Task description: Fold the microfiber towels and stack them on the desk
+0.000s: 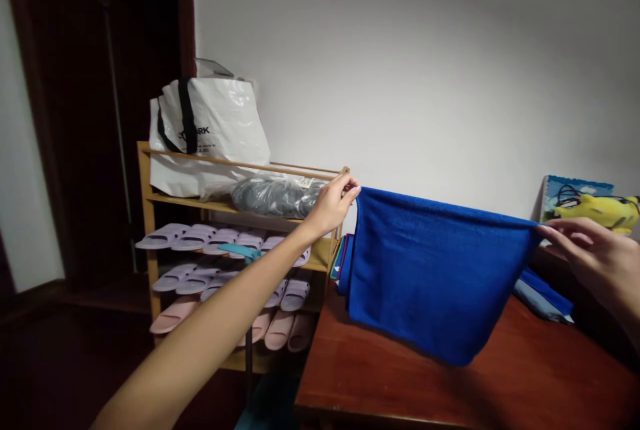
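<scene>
Between the left hand point(339, 202) and right hand point(583, 243), both pinching its corners, hangs blue cloth point(435, 277).

Both arms reach forward, left hand point(336, 203) and right hand point(593, 247) pinching, well apart.

The reddish-brown wooden desk point(390, 377) in front of me fills the lower right of the frame. I see folded blue and grey cloths point(543, 297) on it at the right, and a stack of folded cloths point(345, 263) at its back left corner. Left of centre I see a wooden rack point(144, 217): a white bag point(225, 110) and a plastic-wrapped grey bundle point(275, 197) on top, two rows of lavender slippers point(193, 237) beneath, then pink slippers point(279, 330).
</scene>
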Available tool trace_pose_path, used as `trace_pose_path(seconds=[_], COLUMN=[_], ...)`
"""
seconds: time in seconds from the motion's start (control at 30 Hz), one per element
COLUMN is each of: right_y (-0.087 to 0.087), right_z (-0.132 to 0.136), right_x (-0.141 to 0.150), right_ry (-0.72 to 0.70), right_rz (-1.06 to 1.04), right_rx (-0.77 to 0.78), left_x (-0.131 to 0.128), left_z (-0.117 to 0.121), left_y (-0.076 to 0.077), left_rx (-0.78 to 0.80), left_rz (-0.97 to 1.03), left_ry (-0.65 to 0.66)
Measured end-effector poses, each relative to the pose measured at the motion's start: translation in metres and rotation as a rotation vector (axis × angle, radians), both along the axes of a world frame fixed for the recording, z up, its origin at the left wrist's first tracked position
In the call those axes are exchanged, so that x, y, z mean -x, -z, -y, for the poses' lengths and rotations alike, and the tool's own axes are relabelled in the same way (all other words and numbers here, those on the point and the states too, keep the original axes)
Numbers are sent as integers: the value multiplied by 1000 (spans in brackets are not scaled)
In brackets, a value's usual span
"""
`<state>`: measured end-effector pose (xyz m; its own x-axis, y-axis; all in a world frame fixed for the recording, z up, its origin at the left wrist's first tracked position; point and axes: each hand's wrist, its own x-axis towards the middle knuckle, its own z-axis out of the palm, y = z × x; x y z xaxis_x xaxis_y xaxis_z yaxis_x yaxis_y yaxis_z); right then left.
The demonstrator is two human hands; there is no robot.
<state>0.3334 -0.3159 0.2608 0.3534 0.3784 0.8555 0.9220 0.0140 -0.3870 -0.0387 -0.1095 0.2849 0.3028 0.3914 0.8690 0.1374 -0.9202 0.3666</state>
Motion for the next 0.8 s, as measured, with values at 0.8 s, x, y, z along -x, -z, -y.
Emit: trace_pose_path(seconds=[0.8], right_y=[111], right_z=[-124], right_x=[-15], right_ry=[-559], right_rz=[-312], right_rx=[450], left_x=[-1], left_z=[-55], left_y=[118], left_rx=[490], left_rz=[-153], left_ry=[-135])
